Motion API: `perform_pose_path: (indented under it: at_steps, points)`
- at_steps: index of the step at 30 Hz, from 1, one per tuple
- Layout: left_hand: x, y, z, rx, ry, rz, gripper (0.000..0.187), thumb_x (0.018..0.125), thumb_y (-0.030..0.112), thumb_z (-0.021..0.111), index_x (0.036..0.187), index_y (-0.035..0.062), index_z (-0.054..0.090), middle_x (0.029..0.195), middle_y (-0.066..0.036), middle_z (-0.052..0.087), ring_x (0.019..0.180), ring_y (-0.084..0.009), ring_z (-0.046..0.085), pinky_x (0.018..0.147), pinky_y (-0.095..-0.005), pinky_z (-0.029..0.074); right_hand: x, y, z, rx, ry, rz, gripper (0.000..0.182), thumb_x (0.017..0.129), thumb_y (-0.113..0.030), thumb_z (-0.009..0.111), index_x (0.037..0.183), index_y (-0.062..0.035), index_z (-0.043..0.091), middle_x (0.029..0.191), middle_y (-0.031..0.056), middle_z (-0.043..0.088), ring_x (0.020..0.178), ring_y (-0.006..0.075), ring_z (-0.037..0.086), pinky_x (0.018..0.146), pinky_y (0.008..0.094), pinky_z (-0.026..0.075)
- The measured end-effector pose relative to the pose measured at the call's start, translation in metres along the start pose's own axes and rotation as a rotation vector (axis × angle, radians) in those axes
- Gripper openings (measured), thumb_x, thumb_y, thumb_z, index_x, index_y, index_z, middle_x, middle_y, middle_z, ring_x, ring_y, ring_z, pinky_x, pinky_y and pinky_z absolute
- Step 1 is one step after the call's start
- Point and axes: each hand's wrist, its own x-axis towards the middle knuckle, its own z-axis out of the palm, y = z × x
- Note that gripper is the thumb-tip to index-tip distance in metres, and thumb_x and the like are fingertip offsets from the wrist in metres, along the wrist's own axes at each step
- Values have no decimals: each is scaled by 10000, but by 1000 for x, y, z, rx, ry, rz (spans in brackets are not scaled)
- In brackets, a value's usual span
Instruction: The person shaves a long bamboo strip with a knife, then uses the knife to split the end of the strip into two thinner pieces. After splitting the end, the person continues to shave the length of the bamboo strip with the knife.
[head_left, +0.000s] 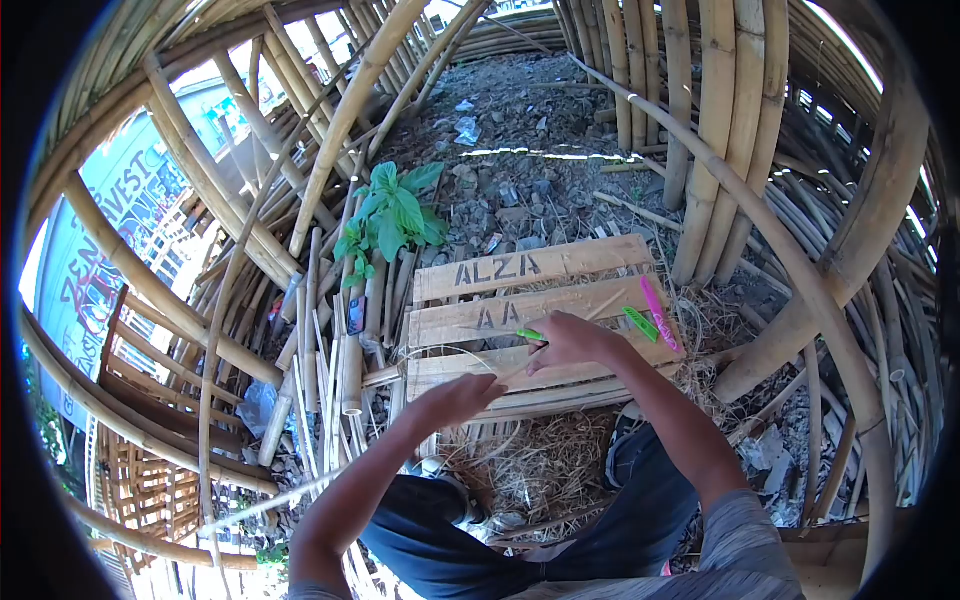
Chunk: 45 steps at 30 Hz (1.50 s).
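Note:
My left hand (460,398) is closed around a thin bamboo strip (290,492), which trails down past my left forearm. Close to it, above the wooden crate (450,318), my right hand (572,342) is closed on a small green-handled knife (530,335) pointing left. The strip runs between the two hands; its exact contact with the blade is too small to make out. On the crate's slats, right of my right hand, lie a bright green flat object (640,324) and a long pink object (660,316) with lettering.
Bamboo poles (725,130) stand at the right, and a long bent pole (760,200) crosses there. A leafy plant (392,212) grows behind the crate. A phone (356,315) lies among cut bamboo at left. Straw and shavings (545,465) cover the ground between my legs.

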Motion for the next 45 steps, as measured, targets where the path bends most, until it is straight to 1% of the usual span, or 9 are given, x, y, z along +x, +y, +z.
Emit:
perform_pose_path:
  at_steps: [3,5,7,11,16,21,25,32,45]
  points:
    - [4,7,-28,387,165,141,320,900,351,510,1001,51,560,754,-192,591,739,-362,593,675,-442,467,-8,3,-4,195,138,43,396,645,-242,806,775,0,520,682,124,633,663,219,643,629,352,483]
    - [-7,45,-43,425,136,-32,299,869,303,568,1013,41,548,840,-168,612,841,-335,598,787,-426,474,-16,-3,-12,463,255,124,362,670,-155,796,695,-32,457,628,96,615,591,148,620,550,292,469]
    - [-12,55,-41,534,826,402,255,844,263,595,938,30,553,855,-130,612,871,-302,609,872,-470,444,-19,8,-9,549,312,143,356,690,-128,783,678,-50,436,629,91,616,579,138,619,518,270,460]
    - [-24,60,4,183,1086,449,188,784,101,648,924,34,541,884,-113,594,886,-281,587,897,-448,431,-25,14,-2,764,450,239,396,689,-206,799,670,-79,425,618,59,592,536,101,599,436,227,426]
    - [1,40,98,-418,814,253,210,814,92,643,965,8,524,930,-126,594,873,-279,593,821,-363,454,-23,11,23,943,612,250,337,771,-184,732,678,-83,424,702,126,652,548,109,616,417,212,426]
    - [27,39,180,-1045,417,145,359,905,162,565,1189,2,415,1110,-86,536,996,-163,543,860,-305,439,-30,-20,52,1084,701,283,299,835,-151,664,682,-84,415,740,145,664,559,120,618,450,219,446]
    - [26,61,221,-1245,425,124,360,916,182,548,1191,-9,415,1095,-99,552,978,-149,542,864,-295,431,-32,-37,108,1216,879,351,313,855,-128,633,673,-97,380,795,167,668,587,131,623,475,232,457]
    - [4,80,261,-1578,869,-80,225,944,206,462,1081,28,459,738,5,506,522,-42,436,434,-203,341,-40,-80,154,1379,953,472,301,836,-70,637,688,-101,377,928,209,663,654,147,629,550,241,487]
    - [-46,43,311,-1614,708,-78,233,942,247,485,1052,43,503,728,23,522,530,-30,444,441,-181,334,-66,-106,211,1477,990,484,319,805,-25,658,667,-111,383,858,183,671,706,161,652,585,245,494]
